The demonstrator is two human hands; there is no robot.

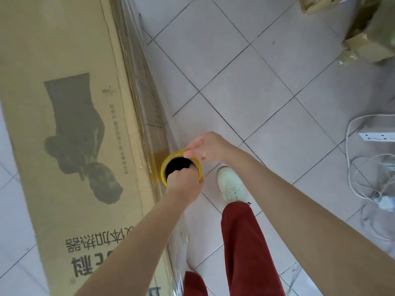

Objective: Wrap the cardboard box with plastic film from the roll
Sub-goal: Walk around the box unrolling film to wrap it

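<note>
- Single view, head-mounted. There is no second view to compare it with.
- The lens faces steeply down at the tiled floor (245,82). It is wide-angle, and lines bow at the edges.
- Near range: forearms enter from 7 and 4 o'clock. The left hand (183,180) and right hand (205,146) meet at the roll (163,169), just below centre.
- The cardboard box (64,103) fills 8 to 11 o'clock, and a power strip (376,136) sits at 3 o'clock.

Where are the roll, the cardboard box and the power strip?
roll (163,170), head view, yellow left rim.
cardboard box (64,50), head view, bare top face above the print.
power strip (376,136), head view, white top face.
</note>
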